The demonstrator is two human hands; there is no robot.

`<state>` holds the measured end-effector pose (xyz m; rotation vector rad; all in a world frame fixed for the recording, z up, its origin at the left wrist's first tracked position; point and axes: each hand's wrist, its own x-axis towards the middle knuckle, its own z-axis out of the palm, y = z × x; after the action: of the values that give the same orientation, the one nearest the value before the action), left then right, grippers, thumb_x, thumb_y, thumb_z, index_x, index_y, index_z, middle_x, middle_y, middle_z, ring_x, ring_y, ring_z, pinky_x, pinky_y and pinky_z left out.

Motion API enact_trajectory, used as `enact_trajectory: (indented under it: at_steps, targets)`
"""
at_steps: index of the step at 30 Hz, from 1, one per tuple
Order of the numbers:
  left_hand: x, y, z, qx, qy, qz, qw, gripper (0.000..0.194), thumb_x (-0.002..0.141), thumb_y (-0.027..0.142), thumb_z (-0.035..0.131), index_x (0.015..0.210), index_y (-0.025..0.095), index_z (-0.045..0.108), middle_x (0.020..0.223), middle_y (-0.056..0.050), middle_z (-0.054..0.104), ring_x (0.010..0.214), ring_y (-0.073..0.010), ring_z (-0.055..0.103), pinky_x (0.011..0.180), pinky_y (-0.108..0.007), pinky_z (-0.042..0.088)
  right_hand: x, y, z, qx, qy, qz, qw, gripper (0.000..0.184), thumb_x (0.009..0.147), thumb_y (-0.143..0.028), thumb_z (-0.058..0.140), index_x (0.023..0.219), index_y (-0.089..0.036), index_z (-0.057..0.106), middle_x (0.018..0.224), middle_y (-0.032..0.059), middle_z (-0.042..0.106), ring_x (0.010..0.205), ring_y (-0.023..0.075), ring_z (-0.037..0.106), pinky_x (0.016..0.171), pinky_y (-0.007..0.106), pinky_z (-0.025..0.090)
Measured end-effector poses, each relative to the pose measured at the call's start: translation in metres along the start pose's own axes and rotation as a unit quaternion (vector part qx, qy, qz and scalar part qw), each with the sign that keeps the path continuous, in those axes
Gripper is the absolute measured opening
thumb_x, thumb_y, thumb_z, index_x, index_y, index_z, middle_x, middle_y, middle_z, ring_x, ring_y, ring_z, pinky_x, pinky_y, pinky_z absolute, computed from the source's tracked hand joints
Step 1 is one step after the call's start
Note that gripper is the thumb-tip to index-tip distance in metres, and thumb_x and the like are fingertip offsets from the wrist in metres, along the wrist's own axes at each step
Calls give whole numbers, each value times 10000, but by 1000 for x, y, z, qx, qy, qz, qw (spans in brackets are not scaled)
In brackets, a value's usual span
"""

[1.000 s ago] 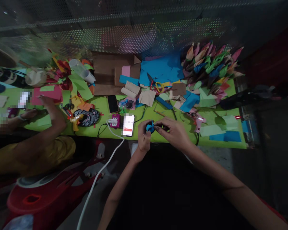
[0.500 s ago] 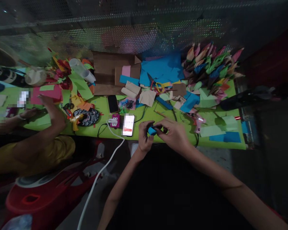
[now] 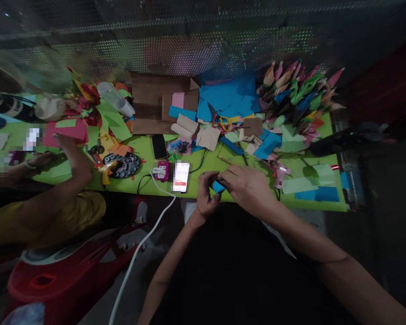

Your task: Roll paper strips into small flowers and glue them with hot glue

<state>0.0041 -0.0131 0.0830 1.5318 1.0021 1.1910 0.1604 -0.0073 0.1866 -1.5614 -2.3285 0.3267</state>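
Paper curl [image 3: 218,187], small and blue, is pinched by left hand [image 3: 207,197] and right hand [image 3: 246,185]; light, even pressure should prevent creasing.

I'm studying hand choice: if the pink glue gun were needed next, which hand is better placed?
Likely the right hand: the pink glue gun lies on that side, farther from the left hand. Both hands are at the blue piece, though, so neither looks free.
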Motion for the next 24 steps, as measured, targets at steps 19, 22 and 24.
enact_trajectory:
  at_steps: [19, 22, 24]
  targets:
    - [3, 3, -1, -44, -40, -63, 996, 590, 860, 729, 522, 1152, 217, 549, 1045, -72, 566, 976, -247, 550, 913, -399, 465, -8, 11, 12, 120, 37, 31, 992, 387, 838, -64, 604, 1134, -285, 718, 952, 28, 748, 797, 197, 669, 671, 289, 414]
    - [4, 4, 1, -39, -43, -66, 996, 573, 868, 718, 521, 1140, 213, 532, 1050, -70, 557, 968, -238, 539, 902, -389, 458, -8, 14, 19, 120, 29, 23, 992, 321, 835, -77, 626, 1045, -288, 745, 942, 21, 752, 805, 189, 681, 685, 283, 428]
    - [5, 7, 1, -27, -39, -68, 997, 561, 881, 709, 507, 1145, 215, 514, 1071, -73, 554, 987, -237, 538, 912, -385, 453, -8, 14, 23, 115, 32, 29, 992, 253, 841, -102, 639, 991, -274, 748, 935, 24, 754, 810, 190, 683, 695, 284, 436]
